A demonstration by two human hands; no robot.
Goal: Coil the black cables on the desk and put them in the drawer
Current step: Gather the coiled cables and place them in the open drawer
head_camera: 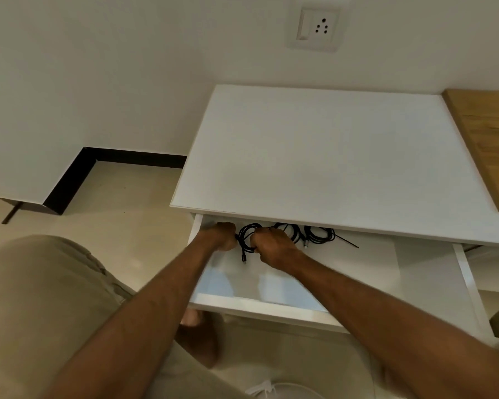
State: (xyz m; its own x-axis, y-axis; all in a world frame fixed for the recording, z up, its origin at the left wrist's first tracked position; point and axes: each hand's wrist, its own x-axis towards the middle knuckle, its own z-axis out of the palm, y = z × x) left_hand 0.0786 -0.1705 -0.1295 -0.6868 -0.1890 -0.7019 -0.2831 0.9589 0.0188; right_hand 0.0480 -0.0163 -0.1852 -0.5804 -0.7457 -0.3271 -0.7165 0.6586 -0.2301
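Note:
The white drawer (271,308) is pulled out under the white desk top (314,156). Both hands reach into its far left part. My left hand (221,236) and my right hand (271,249) each grip a side of one coiled black cable (247,236), whose plug end hangs down between them. Two more coiled black cables lie on the drawer floor to the right: one (288,230) partly hidden behind my right hand, and another (319,236) with a loose end running out to the right.
A wooden board (484,145) lies along the desk's right side. A wall socket (317,25) sits above the desk. The floor (113,197) and my knee (41,298) are to the left, and a white drawer divider (470,283) stands at the right.

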